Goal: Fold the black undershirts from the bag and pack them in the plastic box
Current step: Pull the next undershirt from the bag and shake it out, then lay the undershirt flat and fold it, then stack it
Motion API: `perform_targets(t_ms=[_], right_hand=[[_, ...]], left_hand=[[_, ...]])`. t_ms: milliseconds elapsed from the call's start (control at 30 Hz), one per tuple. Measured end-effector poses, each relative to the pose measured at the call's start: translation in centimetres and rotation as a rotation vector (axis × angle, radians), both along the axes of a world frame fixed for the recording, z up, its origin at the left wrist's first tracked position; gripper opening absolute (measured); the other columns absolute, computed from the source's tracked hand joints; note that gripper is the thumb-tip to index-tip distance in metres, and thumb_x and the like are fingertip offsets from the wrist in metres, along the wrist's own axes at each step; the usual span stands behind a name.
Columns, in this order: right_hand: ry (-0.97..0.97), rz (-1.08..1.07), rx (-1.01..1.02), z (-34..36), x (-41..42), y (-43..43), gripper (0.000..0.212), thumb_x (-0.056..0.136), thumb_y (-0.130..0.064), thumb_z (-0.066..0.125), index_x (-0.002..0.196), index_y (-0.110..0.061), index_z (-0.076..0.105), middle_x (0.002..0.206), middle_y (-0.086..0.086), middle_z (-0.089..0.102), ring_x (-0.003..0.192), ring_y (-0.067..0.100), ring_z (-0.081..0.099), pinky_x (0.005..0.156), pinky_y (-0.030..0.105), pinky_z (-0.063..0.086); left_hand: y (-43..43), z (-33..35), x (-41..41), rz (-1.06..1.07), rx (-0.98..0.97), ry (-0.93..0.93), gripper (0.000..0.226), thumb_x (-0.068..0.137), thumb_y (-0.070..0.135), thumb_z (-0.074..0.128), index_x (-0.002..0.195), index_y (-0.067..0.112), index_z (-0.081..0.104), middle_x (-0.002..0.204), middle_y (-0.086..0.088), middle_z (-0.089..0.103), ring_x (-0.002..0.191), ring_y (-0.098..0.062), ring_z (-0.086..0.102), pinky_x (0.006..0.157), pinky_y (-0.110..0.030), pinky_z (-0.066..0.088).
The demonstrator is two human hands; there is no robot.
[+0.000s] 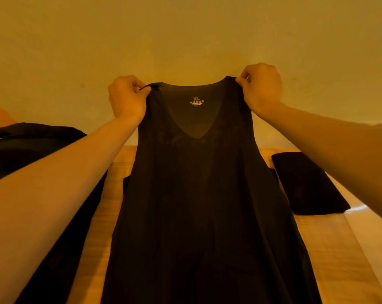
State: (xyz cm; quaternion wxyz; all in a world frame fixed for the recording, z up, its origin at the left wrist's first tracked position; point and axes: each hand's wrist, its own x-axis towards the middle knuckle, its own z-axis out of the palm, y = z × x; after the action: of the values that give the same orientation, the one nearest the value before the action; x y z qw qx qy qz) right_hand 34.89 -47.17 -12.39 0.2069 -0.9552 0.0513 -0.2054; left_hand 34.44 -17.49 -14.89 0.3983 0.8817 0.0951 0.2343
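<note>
One black undershirt [198, 194], sleeveless and V-necked, is held up spread in the air before the person. Its neckline is at the top, and its body hangs down past the lower edge of the view. It hangs over the middle of the table. The cloth is thin, and light shows through it below the neck. A printed size label [196, 100] inside the back of the neck reads "XL"; the lines under it are too small to read.

Two hands hold it by the shoulder straps. The left hand [127, 97] pinches the top of the left strap between thumb and curled fingers. The right hand [261, 88] pinches the top of the right strap in the same way, a little higher. Both forearms are bare and reach in from the lower corners.

One folded black garment [306, 183] lies flat on the table, right of the hanging undershirt and partly under the right forearm. Whether it touches the undershirt cannot be told.

One dark heap [32, 145] lies at the left, behind the left forearm. Whether it is a bag or cloth cannot be told.

One wooden table [328, 249], light in tone, shows on both sides of the undershirt.

One plain wall [185, 29] stands behind, in warm yellow light.
</note>
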Motion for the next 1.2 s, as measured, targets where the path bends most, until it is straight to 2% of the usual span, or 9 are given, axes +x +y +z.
perform_targets(t_ms=[100,233,367,500,600,800,933,1067,1200], right_hand=[[0.059,-0.006,0.029,-1.1,0.0,0.1,0.021,0.100,-0.029,0.061,0.106,-0.013,0.073,0.106,0.011,0.069,0.094,0.029,0.066,0.073,0.036,0.051],[0.096,0.033,0.031,-3.1,-4.3,1.3,0.024,0.100,-0.030,0.058,0.117,-0.015,0.066,0.115,0.011,0.064,0.107,0.030,0.060,0.085,0.044,0.052],[0.247,0.212,-0.012,-5.3,-17.1,3.6,0.033,0.097,-0.040,0.060,0.124,-0.022,0.065,0.126,0.009,0.061,0.121,0.029,0.055,0.103,0.042,0.043],[0.451,0.266,-0.101,-7.5,-30.9,4.7,0.061,0.096,-0.063,0.035,0.153,-0.040,0.031,0.164,-0.003,0.026,0.154,0.016,0.012,0.123,0.034,0.007],[0.431,0.216,-0.206,-8.9,-35.6,4.2,0.068,0.095,-0.071,0.018,0.155,-0.039,0.017,0.165,0.005,0.022,0.154,0.019,0.007,0.123,0.040,0.006],[0.434,0.087,-0.227,-9.4,-40.6,2.4,0.075,0.092,-0.072,-0.002,0.156,-0.032,0.004,0.167,0.010,0.016,0.155,0.024,0.006,0.124,0.042,0.005],[0.482,0.078,-0.279,-10.0,-41.5,1.9,0.080,0.091,-0.071,-0.014,0.159,-0.033,0.000,0.169,0.009,0.003,0.155,0.025,-0.006,0.126,0.048,0.000],[0.292,0.089,-0.074,-8.3,-44.7,0.3,0.067,0.101,-0.063,0.027,0.158,-0.028,0.026,0.162,0.008,0.029,0.152,0.026,0.020,0.123,0.043,0.021],[0.069,-0.131,0.471,-7.9,-51.3,-0.7,0.022,0.095,-0.033,0.064,0.110,-0.019,0.055,0.100,-0.002,0.058,0.090,0.016,0.057,0.076,0.034,0.050]], left_hand=[[-0.3,-0.6,-0.2,-0.073,-0.156,0.080,0.004,0.094,0.010,0.071,0.097,0.010,0.069,0.084,-0.004,0.065,0.079,-0.025,0.072,0.059,-0.027,0.060],[-1.9,-1.4,-4.1,-0.205,0.111,0.174,0.036,0.095,0.020,0.068,0.129,0.012,0.063,0.120,-0.010,0.062,0.104,-0.025,0.066,0.091,-0.040,0.057],[-5.3,-1.3,-16.9,-0.425,0.398,0.475,0.060,0.101,0.049,0.052,0.155,0.027,0.036,0.167,-0.006,0.018,0.153,-0.028,0.018,0.123,-0.043,0.022],[-5.7,-2.9,-29.8,-0.384,0.556,0.630,0.071,0.095,0.072,0.011,0.159,0.041,0.001,0.167,0.005,-0.019,0.152,-0.016,-0.024,0.121,-0.036,-0.006],[-4.4,-4.5,-34.8,-0.370,0.624,0.613,0.085,0.079,0.078,-0.017,0.155,0.043,-0.008,0.164,0.004,-0.028,0.148,-0.018,-0.032,0.119,-0.035,-0.015],[-2.8,-6.6,-41.5,-0.297,0.573,0.562,0.082,0.082,0.079,-0.013,0.155,0.040,-0.010,0.166,0.003,-0.021,0.151,-0.020,-0.027,0.124,-0.038,-0.010],[-2.5,-7.8,-42.8,-0.265,0.597,0.440,0.078,0.099,0.070,0.009,0.158,0.024,0.031,0.166,-0.012,0.021,0.156,-0.030,0.011,0.125,-0.048,0.019],[-1.3,-7.2,-45.5,-0.078,0.268,0.076,0.045,0.102,0.046,0.053,0.130,0.012,0.065,0.143,-0.008,0.053,0.136,-0.027,0.047,0.107,-0.043,0.044],[-1.1,-8.5,-50.9,0.285,-0.178,0.102,0.024,0.093,0.031,0.070,0.106,0.018,0.055,0.114,-0.003,0.049,0.103,-0.029,0.055,0.079,-0.038,0.051]])
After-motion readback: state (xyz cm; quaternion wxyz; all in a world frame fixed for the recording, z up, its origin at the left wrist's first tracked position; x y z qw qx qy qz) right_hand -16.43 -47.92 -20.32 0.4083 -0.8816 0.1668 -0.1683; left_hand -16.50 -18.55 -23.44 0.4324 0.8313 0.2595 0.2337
